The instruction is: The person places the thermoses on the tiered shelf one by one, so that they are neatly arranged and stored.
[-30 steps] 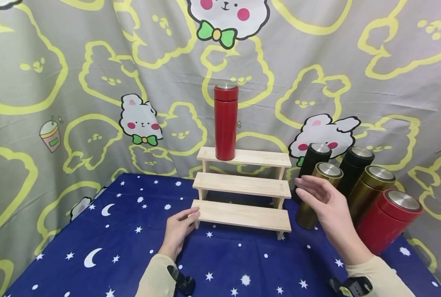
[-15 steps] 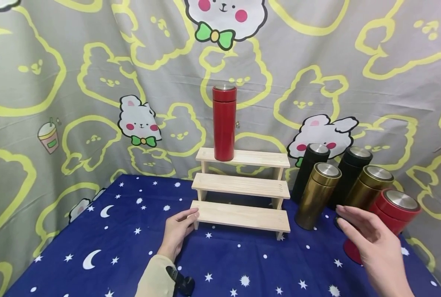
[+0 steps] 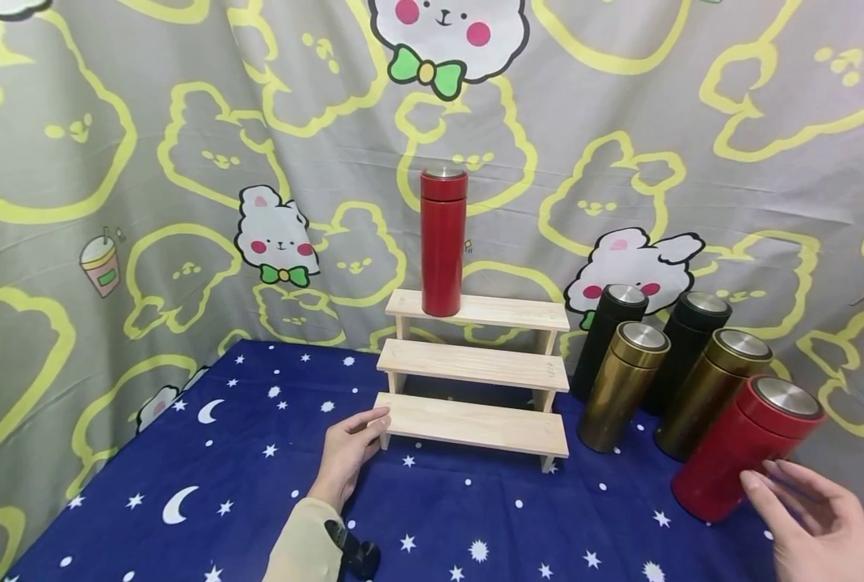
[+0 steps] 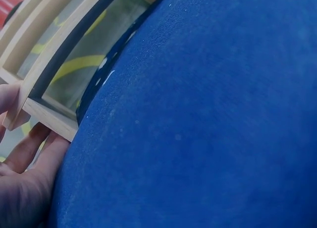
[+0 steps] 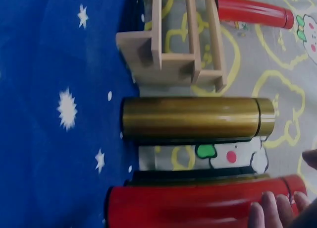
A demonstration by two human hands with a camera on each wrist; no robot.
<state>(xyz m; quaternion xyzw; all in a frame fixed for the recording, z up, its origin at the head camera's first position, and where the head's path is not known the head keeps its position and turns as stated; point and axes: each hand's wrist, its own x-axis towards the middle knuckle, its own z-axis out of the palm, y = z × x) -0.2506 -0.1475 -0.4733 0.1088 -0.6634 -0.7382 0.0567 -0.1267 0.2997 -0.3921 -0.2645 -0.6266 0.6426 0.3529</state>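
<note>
My left hand grips the left end of the lowest step of a three-step wooden display stand. In the left wrist view, its thumb lies on the board's edge and its fingers reach the stand's leg. A red thermos stands upright on the top step, left of its middle. Over at the right, my right hand is beside a second red thermos on the cloth. Its fingertips are at that thermos's side, fingers loosely bent and not wrapped round it; whether they touch I cannot tell.
Two gold thermoses, a front one and a rear one, stand between the stand and the red one. Behind them are two black thermoses. A dark blue star-patterned cloth covers the table, and a patterned grey curtain hangs behind.
My right hand has moved right and toward me, from near the front gold thermos across to the right side of the red one. My left hand stays on the stand.
</note>
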